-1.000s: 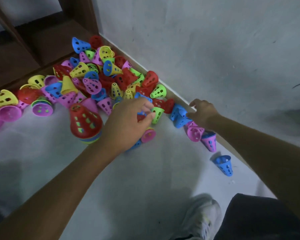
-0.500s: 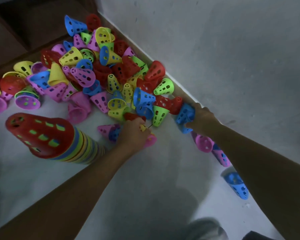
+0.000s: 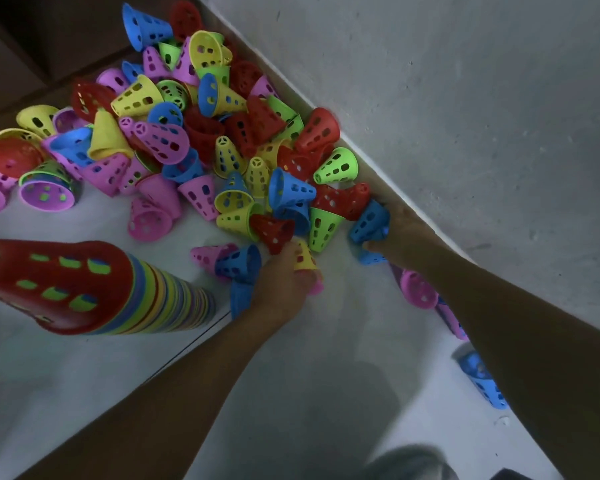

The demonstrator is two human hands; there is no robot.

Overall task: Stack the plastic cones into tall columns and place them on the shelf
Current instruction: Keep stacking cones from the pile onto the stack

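A heap of loose perforated plastic cones (image 3: 201, 133) in red, blue, yellow, green and pink lies on the pale floor against the wall. A tall stacked column (image 3: 94, 292), red cone on top, rises toward me at the left. My left hand (image 3: 281, 282) sits at the heap's near edge, fingers curled round a yellow cone (image 3: 303, 258), with a blue cone (image 3: 239, 265) and a pink one beside it. My right hand (image 3: 400, 233) grips a blue cone (image 3: 369, 220) by the wall's base.
The grey wall (image 3: 465, 116) runs diagonally on the right. Dark wooden shelving (image 3: 49, 36) stands at the upper left behind the heap. Loose pink cones (image 3: 418, 289) and a blue cone (image 3: 484, 382) lie under my right forearm. A shoe (image 3: 409, 462) shows at the bottom.
The view has tilted down and closer, so the stacked column looms larger at left. My left hand has drawn back slightly and now holds a yellow cone. My right hand stays on the blue cone.
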